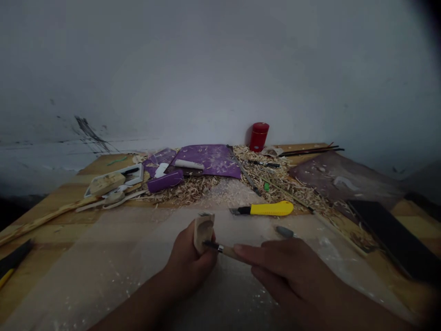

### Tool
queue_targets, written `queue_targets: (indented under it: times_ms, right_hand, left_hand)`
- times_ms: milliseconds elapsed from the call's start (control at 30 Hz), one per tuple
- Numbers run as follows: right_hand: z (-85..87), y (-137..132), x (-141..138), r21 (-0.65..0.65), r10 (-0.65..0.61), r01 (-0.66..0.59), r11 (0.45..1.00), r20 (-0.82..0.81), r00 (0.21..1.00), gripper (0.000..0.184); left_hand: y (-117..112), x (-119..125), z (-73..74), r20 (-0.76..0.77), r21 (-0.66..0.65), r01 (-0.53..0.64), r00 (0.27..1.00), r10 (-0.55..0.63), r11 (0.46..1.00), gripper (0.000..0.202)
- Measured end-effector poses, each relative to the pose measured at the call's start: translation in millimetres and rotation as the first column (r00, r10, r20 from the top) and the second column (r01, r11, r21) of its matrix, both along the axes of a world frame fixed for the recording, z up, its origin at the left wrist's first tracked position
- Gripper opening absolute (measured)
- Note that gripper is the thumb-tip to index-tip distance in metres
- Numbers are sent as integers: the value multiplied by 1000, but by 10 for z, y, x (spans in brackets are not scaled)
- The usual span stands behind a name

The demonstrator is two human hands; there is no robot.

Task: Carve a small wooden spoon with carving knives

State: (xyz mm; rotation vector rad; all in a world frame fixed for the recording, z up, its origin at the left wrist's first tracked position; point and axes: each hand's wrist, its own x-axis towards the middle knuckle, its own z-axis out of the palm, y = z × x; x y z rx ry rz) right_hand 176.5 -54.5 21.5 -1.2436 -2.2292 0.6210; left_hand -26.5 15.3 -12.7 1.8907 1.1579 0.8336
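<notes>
My left hand (191,257) is closed round a small pale wood block (204,232), held upright above the plastic-covered table. A rounded hollow shows in the block's face. In my right hand (282,266) is a wood-carving knife (229,253) with a wooden handle, a shiny ferrule and a dark blade. Its blade tip rests against the lower part of the hollow, near my left thumb. Beyond my hands lies a yellow utility knife (270,209), its blade pointing left. A grey, rounded tool end (284,231) shows just behind my right hand.
Wood shavings (193,191) are heaped along the back, around a purple sheet (210,161). At the left stands a white tray (139,172) with a wood piece in it. A red canister (259,137) is by the wall. A dark flat slab (389,234) lies right.
</notes>
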Motion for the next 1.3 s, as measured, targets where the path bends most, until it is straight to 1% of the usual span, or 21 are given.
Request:
queue_targets:
  times_ms: [67, 133, 267, 367, 433, 567, 700, 767, 867, 967, 1067, 1133, 1200, 1233, 1300]
  right_hand:
    - [-12, 0, -8, 26, -8, 9, 1000, -3, 1000, 46]
    - [-24, 1, -16, 54, -22, 22, 998, -11, 1000, 46]
    - [-45, -13, -31, 117, -34, 35, 992, -7, 999, 43]
    - [-68, -24, -46, 143, -41, 35, 989, 40, 998, 41]
    - [-82, -21, -56, 148, -37, 25, 989, 76, 996, 41]
    - [-104, 6, -72, 129, -26, 13, 992, 103, 994, 42]
    - [-151, 29, -104, 99, -44, 38, 994, 59, 997, 37]
    - [-192, 30, -138, 142, -64, 57, 988, 42, 997, 37]
    - [-257, 17, -203, 221, -69, 63, 973, 22, 997, 39]
    - [-314, 4, -265, 294, -84, 77, 953, 10, 996, 39]
    - [-373, 2, -316, 383, -102, 98, 918, -11, 995, 40]
    - [-412, 4, -347, 408, -111, 116, 906, -36, 993, 40]
    - [-437, 7, -376, 406, -123, 137, 904, -61, 991, 40]
    - [-440, 11, -389, 381, -124, 147, 913, -84, 989, 39]
    - [-417, 24, -408, 268, -111, 155, 951, -170, 979, 39]
  left_hand:
    - [-4, -1, -18, 8, 10, -11, 1000, 10, 1000, 8]
    - [-13, -5, -14, 21, -11, -11, 1000, 11, 1000, 9]
    - [-22, -13, 48, 5, -23, -17, 1000, 17, 1000, 8]
    - [-25, 6, 82, -8, 5, -24, 1000, 24, 1000, 10]
    - [-33, 35, 79, -7, 14, -34, 999, 34, 999, 12]
    - [-58, 118, 37, -11, -13, -132, 991, 132, 991, 14]
    - [-75, 188, 4, -19, -79, -240, 971, 239, 968, 12]
    - [-80, 205, -5, -3, -130, -280, 959, 282, 951, 13]
    - [-83, 213, -14, 14, -192, -307, 949, 315, 932, 13]
    - [-85, 215, -12, -2, -175, -327, 943, 332, 929, 12]
    - [-88, 218, -1, -10, -137, -333, 942, 335, 933, 13]
    - [-91, 217, 7, -3, -131, -329, 943, 331, 935, 15]
    - [-97, 214, 14, 2, -134, -330, 943, 334, 934, 15]
    - [-102, 214, 17, 5, -138, -328, 943, 332, 934, 16]
    - [-116, 216, 22, 35, -148, -317, 945, 326, 937, 15]
